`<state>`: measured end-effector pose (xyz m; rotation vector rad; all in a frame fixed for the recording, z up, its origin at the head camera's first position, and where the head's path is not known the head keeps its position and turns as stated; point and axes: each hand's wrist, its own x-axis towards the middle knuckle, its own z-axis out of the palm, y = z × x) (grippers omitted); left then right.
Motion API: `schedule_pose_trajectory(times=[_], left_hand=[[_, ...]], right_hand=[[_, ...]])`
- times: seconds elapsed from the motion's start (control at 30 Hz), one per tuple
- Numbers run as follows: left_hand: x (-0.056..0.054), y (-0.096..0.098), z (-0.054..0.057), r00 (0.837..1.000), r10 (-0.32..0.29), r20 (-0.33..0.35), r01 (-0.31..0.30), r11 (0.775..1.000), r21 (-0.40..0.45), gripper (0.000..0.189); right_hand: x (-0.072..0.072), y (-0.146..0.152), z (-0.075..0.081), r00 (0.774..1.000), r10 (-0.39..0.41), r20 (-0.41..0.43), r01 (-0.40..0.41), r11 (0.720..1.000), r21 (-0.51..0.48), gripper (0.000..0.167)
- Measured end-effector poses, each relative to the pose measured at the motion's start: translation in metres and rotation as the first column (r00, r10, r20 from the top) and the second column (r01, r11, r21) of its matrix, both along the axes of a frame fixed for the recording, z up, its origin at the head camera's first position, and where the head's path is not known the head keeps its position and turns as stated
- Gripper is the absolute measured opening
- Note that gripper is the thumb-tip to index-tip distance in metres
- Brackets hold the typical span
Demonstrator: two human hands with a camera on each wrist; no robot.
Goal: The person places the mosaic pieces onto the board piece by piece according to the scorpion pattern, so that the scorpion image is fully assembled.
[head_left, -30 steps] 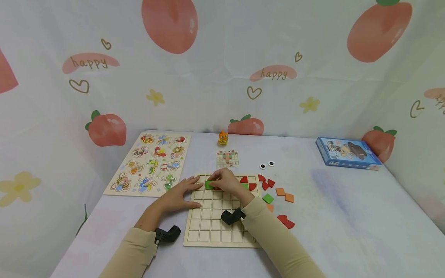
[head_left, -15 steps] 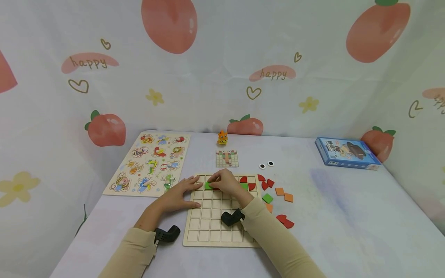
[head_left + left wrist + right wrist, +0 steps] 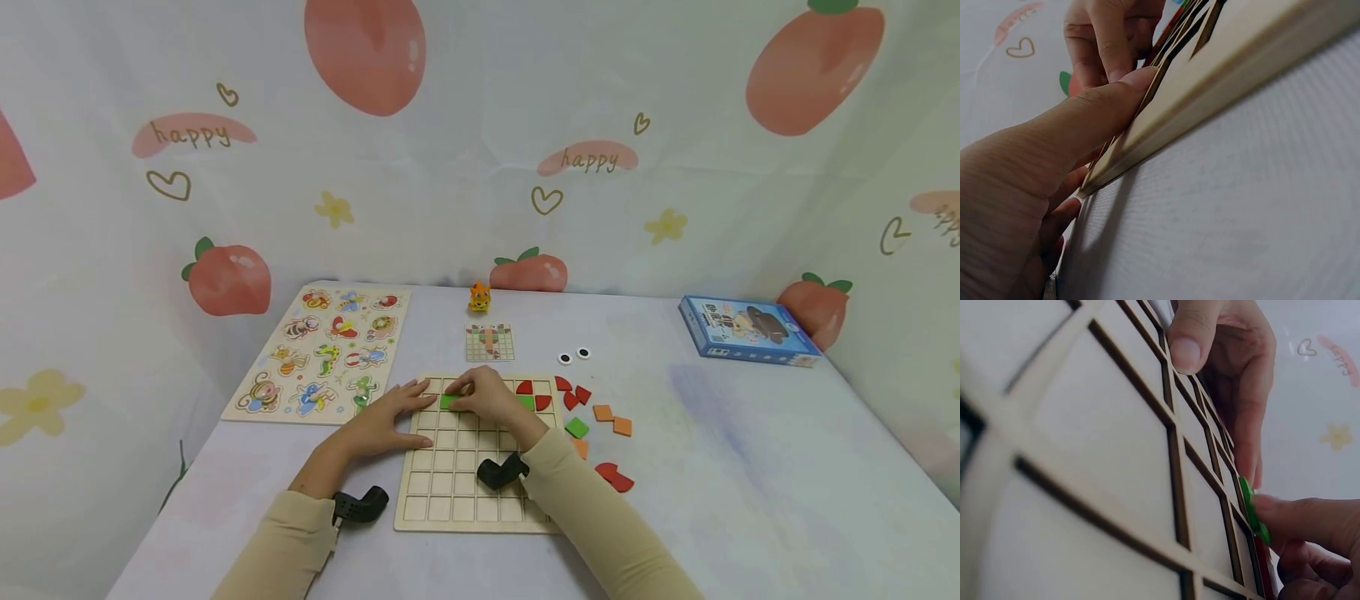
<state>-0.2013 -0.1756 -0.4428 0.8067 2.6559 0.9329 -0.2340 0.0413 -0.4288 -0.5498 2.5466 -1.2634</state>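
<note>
A white backdrop (image 3: 420, 183) printed with peaches, hearts and the word "happy" hangs behind a pale bench (image 3: 712, 467). On the bench, a wooden grid board (image 3: 442, 483) lies flat at the near centre. A picture board (image 3: 307, 342) with cartoon insects lies beyond it to the left, and a blue box (image 3: 750, 329) sits at the far right.

The left hand (image 3: 390, 423) rests on the grid board's left edge, its grip loose, thumb and fingers spread wide. The right hand (image 3: 487, 396) reaches over the board, its grip closed to a pinch on a green tile (image 3: 449, 403) near the far left corner; the fingers partly hide it, so whether it sits fully in its cell is hard to tell.

Beyond the board are a small pattern card (image 3: 490, 342) and an orange figure (image 3: 480, 297). To its right lie orange squares (image 3: 622, 427), red wedges (image 3: 616, 477) and two eye discs (image 3: 583, 353).
</note>
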Motion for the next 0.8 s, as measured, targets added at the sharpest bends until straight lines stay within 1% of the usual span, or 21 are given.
schedule_pose_trajectory(times=[0.1,0.2,0.3,0.47,0.57,0.67,0.8], left_hand=[[0.0,0.0,0.0,1.0,0.004,-0.002,-0.004,1.0,0.007,0.073],[0.001,0.0,0.001,1.0,-0.001,-0.008,0.001,1.0,0.009,0.073],[0.001,0.001,0.002,1.0,-0.001,-0.007,0.001,1.0,0.005,0.073],[0.003,0.001,0.003,1.0,0.008,-0.002,-0.008,1.0,0.009,0.073],[0.003,0.001,0.003,1.0,0.005,-0.003,-0.005,1.0,0.014,0.073],[0.003,0.001,0.003,1.0,0.002,-0.008,-0.002,1.0,0.015,0.073],[0.002,0.0,0.001,1.0,0.008,-0.01,-0.008,1.0,0.016,0.074]], right_hand=[[0.002,-0.001,0.002,1.0,0.014,-0.021,-0.014,1.0,0.002,0.021],[0.004,-0.001,0.004,1.0,-0.001,-0.01,0.001,1.0,-0.011,0.02],[0.006,0.002,0.004,0.999,-0.031,0.027,0.032,0.998,-0.062,0.02],[0.005,0.012,0.005,0.994,-0.066,0.087,0.08,0.984,-0.16,0.022],[0.003,0.021,0.006,0.99,-0.076,0.116,0.096,0.981,-0.17,0.024],[0.002,0.032,0.006,0.989,-0.075,0.127,0.096,0.981,-0.168,0.025],[0.001,0.046,0.006,0.986,-0.097,0.137,0.12,0.978,-0.17,0.025]])
